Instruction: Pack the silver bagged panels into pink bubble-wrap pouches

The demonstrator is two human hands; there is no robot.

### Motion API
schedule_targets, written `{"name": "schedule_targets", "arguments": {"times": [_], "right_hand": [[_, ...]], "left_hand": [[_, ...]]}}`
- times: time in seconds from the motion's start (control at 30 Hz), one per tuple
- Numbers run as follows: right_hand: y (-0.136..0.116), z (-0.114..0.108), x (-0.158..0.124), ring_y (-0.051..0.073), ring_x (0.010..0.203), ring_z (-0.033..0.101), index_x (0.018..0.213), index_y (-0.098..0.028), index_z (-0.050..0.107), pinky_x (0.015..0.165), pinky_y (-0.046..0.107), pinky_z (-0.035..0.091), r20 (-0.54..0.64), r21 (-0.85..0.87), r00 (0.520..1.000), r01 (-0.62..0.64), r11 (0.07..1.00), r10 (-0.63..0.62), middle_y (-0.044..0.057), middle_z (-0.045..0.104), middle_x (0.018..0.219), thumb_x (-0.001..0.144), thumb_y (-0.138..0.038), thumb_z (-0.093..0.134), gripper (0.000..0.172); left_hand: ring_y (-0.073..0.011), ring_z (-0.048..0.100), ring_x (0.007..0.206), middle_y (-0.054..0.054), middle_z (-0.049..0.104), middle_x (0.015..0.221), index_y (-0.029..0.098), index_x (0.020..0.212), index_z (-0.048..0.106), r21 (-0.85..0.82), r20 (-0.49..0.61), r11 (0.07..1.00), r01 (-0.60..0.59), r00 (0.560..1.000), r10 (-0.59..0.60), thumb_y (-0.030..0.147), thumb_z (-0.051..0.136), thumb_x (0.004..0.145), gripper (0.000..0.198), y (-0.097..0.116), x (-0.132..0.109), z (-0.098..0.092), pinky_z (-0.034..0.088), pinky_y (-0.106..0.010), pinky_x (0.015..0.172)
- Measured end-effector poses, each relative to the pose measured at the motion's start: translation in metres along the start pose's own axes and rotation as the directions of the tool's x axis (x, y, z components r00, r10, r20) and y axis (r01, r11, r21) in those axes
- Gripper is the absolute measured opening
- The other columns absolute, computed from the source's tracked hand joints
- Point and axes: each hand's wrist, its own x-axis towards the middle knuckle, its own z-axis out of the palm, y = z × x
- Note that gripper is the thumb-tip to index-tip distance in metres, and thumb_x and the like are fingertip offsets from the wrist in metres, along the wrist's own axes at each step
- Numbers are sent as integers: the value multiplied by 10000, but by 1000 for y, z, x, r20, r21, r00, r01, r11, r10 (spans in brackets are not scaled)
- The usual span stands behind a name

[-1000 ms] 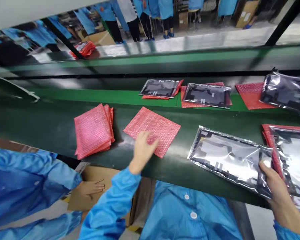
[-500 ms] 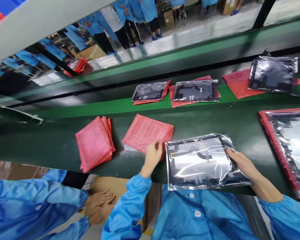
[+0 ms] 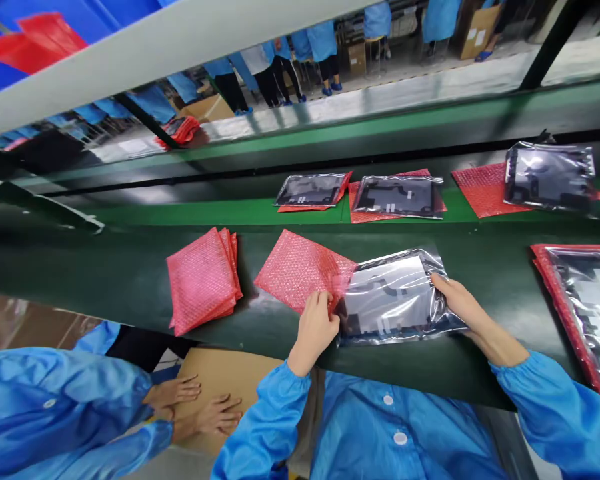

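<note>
The pink bubble bag [image 3: 300, 267] is pinched by the left hand [image 3: 317, 327]. The shiny bag [image 3: 390, 293], gripped by the right hand [image 3: 457, 303], seems only just pushed in.

Belt [image 3: 485, 267] right of silver bag [image 3: 390, 293] lies open; pink stack [image 3: 203, 280] crowds left.

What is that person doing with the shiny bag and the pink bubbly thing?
A person works at a dark green table. Their left hand pinches the edge of a pink bubble pouch, and their right hand holds a shiny silver bag whose end meets that edge. A stack of pink pouches lies beside, and more silver bags lie on the green belt behind.
</note>
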Motion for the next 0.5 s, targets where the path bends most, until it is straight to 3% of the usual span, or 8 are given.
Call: {"name": "schedule_targets", "arguments": {"times": [0.1,0.2,0.3,0.4,0.5], "right_hand": [[-4,10,12,288,766,743,807,-187,718,626,332,588,-57,44,997,52,998,-50,68,756,737,656,-606,841,462],[-1,19,20,290,771,737,774,-186,686,617,330,586,-140,92,988,76,993,-62,61,733,689,550,-627,877,531],[9,27,23,282,733,725,792,-178,667,597,338,575,-272,170,958,137,976,-87,49,705,649,501,-650,871,592],[21,31,23,260,691,708,807,-170,661,588,339,566,-394,226,915,186,956,-85,29,681,632,506,-638,864,593],[33,35,19,215,627,679,832,-161,670,593,329,562,-447,265,893,189,946,-54,11,690,671,545,-603,862,560]], "left_hand": [[-267,620,965,-101,642,987,210,933,570,136,31,988,73,996,-78,81,540,746,229,0,-4,-3,502,-375,839],[-278,665,920,-124,686,924,176,895,625,232,105,943,237,958,-266,209,545,877,89,5,-9,-12,498,-357,780],[-264,708,880,-129,726,897,155,881,683,256,199,905,339,898,-393,269,466,966,259,15,-13,-23,486,-318,718],[-263,731,890,-133,752,926,151,922,721,247,243,901,357,877,-415,251,428,992,317,31,-16,-29,478,-302,697],[-269,738,862,-138,756,906,148,909,732,209,243,909,362,881,-407,241,445,982,310,49,-20,-24,471,-302,672]]}}
